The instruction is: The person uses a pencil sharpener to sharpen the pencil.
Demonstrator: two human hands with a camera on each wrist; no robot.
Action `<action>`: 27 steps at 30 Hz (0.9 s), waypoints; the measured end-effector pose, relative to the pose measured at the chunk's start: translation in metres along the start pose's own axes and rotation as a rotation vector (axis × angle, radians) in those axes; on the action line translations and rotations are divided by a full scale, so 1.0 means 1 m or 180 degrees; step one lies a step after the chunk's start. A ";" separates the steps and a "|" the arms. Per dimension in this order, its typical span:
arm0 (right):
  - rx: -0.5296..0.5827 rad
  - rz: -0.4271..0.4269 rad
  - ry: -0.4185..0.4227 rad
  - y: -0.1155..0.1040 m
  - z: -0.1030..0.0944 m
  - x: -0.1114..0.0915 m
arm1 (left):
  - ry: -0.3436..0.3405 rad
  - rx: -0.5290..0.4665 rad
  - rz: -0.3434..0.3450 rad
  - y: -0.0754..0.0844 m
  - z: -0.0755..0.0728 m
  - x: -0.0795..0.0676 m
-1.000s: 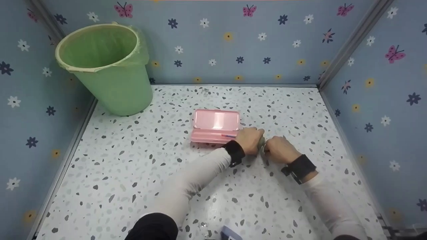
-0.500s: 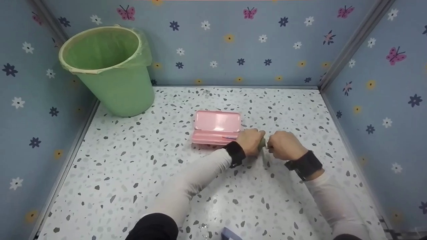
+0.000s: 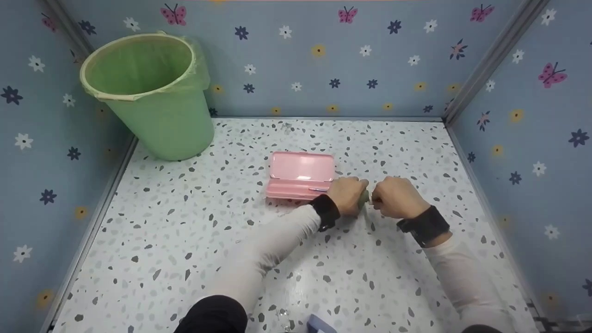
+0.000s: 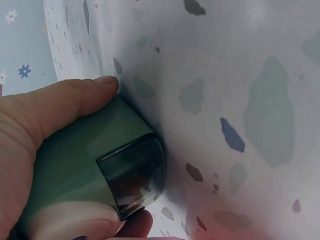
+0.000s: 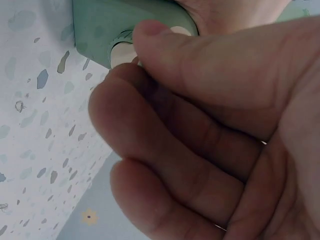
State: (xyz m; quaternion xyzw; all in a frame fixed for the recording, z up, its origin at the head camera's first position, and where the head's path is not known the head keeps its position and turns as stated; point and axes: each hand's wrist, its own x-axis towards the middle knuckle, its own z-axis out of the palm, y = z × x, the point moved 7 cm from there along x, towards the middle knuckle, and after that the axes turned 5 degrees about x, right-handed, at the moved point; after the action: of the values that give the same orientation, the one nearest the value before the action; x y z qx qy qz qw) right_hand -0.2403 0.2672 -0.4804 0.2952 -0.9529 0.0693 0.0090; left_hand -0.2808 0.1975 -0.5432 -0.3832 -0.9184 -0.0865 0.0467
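Observation:
My left hand grips a green pencil sharpener low over the speckled surface. In the left wrist view its clear dark window faces outward, with the thumb along the upper side. Just to the right, my right hand has its fingers curled in, thumb and index finger pinched at a cream round part on the sharpener's end. What lies between those fingertips is mostly hidden; I cannot tell its kind. A pink pencil case lies open beside the left hand, with a thin pencil-like stick in it.
A green bin with a liner stands at the back left. Flowered blue panels close off the back and both sides. A blue-grey object lies at the near edge, beside something small and transparent.
My right hand has shifted slightly right and up, its wrist turned a little. The left hand holds the sharpener in nearly the same place, and the pencil case stays open.

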 end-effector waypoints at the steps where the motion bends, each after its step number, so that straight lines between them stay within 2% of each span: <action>1: -0.0008 -0.0006 0.0021 0.000 -0.001 0.000 | 0.0025 0.0007 -0.0002 0.000 0.000 0.000; 7: -0.0133 0.0005 0.0190 0.003 -0.007 0.002 | 0.0038 -0.0015 0.0000 -0.002 -0.001 0.000; 11: -0.0097 -0.0031 0.0266 0.007 -0.012 0.006 | -0.0016 -0.0042 -0.0014 -0.004 -0.002 0.000; 16: 0.0039 0.0137 0.0527 0.029 -0.011 0.017 | -0.0153 0.0069 -0.0049 -0.007 -0.002 0.002; 19: 0.0231 0.0358 0.0519 0.048 0.003 0.025 | -0.0214 0.0091 -0.0052 -0.006 -0.001 0.004; 22: 0.0417 0.0537 0.0270 0.061 0.026 0.028 | -0.0262 0.0052 -0.0038 -0.003 0.001 0.004; 25: 0.0535 0.0589 0.0067 0.063 0.043 0.027 | -0.0266 0.0033 -0.0049 -0.001 0.002 0.003; 27: 0.0593 0.0539 0.0045 0.060 0.051 0.025 | -0.0226 0.0061 -0.0062 -0.001 0.001 0.002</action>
State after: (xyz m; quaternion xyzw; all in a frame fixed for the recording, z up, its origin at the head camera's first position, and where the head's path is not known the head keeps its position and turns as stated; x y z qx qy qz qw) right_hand -0.2940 0.2952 -0.5366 0.2127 -0.9637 0.1602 -0.0176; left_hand -0.2830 0.1981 -0.5442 -0.3766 -0.9240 -0.0646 0.0169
